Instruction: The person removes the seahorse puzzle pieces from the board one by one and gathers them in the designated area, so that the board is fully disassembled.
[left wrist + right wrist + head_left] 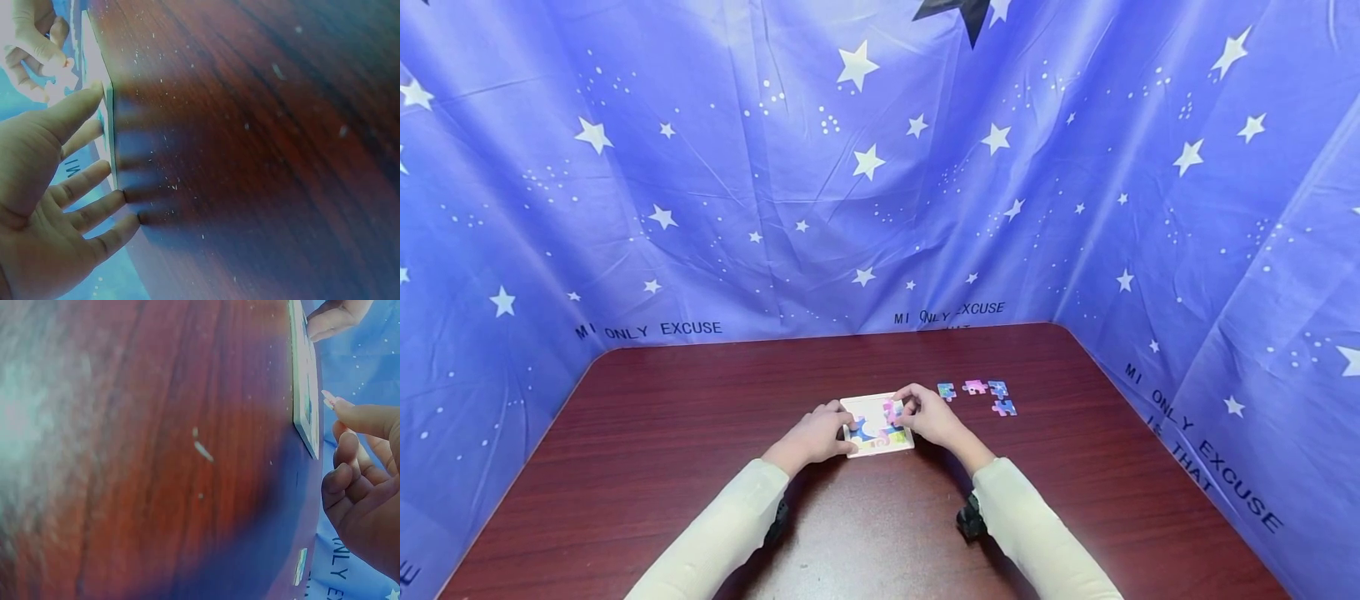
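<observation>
A pale-framed jigsaw tray lies flat on the table, with blue, pink and yellow-green pieces along its near part. My left hand steadies its left side, thumb at the near corner. In the left wrist view the fingers of that hand are spread and nearly straight, tips at the tray's edge. My right hand pinches a pink puzzle piece between thumb and fingers, over the tray's right side. From the right wrist view, this piece is tilted and apart from the tray's surface.
Several loose puzzle pieces lie right of the tray: a blue-green one, a pink one and blue ones farther right. The dark red wooden table meets a blue star-patterned curtain at its back and sides.
</observation>
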`<state>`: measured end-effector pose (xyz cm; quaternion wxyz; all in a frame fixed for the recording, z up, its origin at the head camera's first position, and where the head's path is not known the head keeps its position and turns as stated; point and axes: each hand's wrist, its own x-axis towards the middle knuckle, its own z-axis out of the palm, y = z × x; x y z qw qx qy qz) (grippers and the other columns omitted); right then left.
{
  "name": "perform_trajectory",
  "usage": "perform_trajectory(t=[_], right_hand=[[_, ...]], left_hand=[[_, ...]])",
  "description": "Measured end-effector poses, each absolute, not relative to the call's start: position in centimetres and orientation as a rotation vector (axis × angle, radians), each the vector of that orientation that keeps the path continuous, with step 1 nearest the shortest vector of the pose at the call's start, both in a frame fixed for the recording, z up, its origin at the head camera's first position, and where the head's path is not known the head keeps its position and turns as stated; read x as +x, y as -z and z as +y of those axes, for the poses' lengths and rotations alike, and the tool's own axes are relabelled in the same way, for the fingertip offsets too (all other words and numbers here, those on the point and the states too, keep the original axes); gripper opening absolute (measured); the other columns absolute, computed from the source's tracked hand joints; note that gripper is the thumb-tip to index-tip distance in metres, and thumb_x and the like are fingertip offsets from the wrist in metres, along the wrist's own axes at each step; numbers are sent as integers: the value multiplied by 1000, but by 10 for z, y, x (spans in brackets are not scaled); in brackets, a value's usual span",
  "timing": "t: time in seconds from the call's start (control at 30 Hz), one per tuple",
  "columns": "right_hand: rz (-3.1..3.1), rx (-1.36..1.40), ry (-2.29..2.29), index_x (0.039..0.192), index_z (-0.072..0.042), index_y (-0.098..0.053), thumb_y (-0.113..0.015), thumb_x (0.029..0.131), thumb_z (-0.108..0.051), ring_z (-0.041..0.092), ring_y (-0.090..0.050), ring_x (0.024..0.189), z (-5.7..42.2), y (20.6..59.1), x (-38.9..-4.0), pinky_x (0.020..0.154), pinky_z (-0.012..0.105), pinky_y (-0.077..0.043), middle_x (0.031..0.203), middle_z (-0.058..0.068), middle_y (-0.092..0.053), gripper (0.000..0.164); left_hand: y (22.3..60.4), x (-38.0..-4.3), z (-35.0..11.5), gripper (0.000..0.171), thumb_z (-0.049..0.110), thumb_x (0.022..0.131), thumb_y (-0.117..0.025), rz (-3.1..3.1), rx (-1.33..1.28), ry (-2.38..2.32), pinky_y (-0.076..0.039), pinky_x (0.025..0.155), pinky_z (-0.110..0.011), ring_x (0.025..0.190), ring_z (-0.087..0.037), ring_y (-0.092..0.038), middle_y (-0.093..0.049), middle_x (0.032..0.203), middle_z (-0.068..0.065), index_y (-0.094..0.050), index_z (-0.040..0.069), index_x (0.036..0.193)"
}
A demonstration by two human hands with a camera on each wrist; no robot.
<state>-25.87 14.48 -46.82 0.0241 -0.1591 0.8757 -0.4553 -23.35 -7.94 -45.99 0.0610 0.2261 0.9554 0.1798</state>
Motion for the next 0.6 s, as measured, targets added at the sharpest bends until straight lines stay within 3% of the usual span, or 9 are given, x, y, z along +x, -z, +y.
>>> perform_trajectory(t=[0.6], right_hand=[[2674, -363, 1409, 105, -5, -58, -71, 79, -5, 13, -46, 48, 158, 465, -261, 48, 25, -41, 65, 3, -51, 29]], left_hand=[[459, -232, -80, 25, 29, 81, -72, 2884, 695, -567, -44, 83, -46, 96, -23, -50, -53, 108, -4, -65, 13, 98]])
